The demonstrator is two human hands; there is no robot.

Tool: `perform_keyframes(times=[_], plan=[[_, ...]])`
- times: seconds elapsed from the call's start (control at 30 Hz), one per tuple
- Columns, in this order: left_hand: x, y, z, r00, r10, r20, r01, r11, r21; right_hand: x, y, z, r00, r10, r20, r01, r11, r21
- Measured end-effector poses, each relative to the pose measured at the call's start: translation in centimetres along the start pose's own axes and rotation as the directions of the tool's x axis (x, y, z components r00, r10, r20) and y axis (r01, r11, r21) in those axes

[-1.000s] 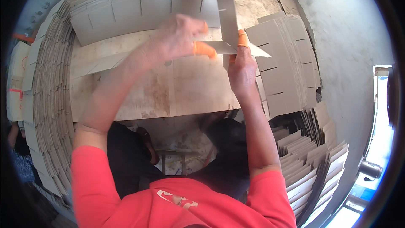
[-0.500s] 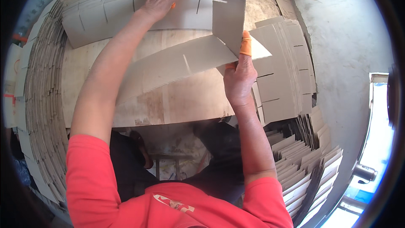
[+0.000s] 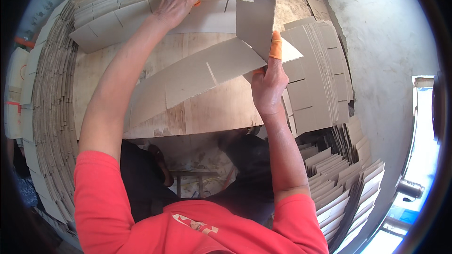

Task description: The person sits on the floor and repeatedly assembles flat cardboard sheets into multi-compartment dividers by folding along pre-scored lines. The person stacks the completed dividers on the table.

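At the far side, my left hand (image 3: 178,3) has its fingers over the top edge of a slotted cardboard strip (image 3: 108,24), the front one of a long stack. That strip leans out toward me from the stack. An orange finger cover shows on one of its fingertips. My right hand (image 3: 270,84), with orange covers on thumb and finger, grips two cardboard strips where they cross. One is the upright strip (image 3: 256,11); the other, a long slotted strip (image 3: 183,73), reaches left above the tabletop.
Under these lies a wooden tabletop (image 3: 212,108). A tall cardboard stack (image 3: 54,113) borders its left side. More slotted sheets (image 3: 308,99) are piled at the right, and assembled cardboard dividers (image 3: 339,183) stand below them. A plastered wall (image 3: 376,56) rises at the far right.
My left hand has turned a little, and the front strip's top edge has tipped toward me, away from the stack. My right hand and its crossed strips have hardly moved.
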State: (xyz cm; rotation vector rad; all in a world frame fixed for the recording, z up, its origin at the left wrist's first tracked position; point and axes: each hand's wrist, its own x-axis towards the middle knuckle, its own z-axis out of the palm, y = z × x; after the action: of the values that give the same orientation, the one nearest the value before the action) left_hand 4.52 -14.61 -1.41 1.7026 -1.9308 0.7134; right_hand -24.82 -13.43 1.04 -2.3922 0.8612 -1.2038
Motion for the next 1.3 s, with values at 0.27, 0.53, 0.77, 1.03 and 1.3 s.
perform_keyframes(times=[0.27,0.53,0.77,1.03,1.3], plan=[[-0.9,2.0,-1.2,0.998,0.045,0.032,-0.042,0.996,-0.078,-0.4,0.5,-0.6,0.994,0.056,0.09,-0.053,0.998,-0.033],[-0.4,3.8,-2.4,1.0,0.022,-0.003,-0.022,0.985,-0.17,-0.9,0.5,-1.6,0.981,0.033,0.193,-0.017,0.997,-0.082],[-0.5,6.7,-4.8,1.0,0.018,-0.024,-0.024,0.962,-0.27,-1.7,1.3,-1.1,0.974,0.038,0.223,-0.034,0.999,-0.021],[-1.6,6.3,-6.0,0.999,-0.03,-0.042,0.016,0.952,-0.305,-1.8,0.4,-1.7,0.972,0.014,0.236,-0.002,0.999,-0.053],[-0.7,9.1,-8.7,0.937,-0.188,0.295,0.344,0.638,-0.689,-2.5,1.4,-1.1,0.945,0.1,0.311,-0.052,0.986,-0.16]])
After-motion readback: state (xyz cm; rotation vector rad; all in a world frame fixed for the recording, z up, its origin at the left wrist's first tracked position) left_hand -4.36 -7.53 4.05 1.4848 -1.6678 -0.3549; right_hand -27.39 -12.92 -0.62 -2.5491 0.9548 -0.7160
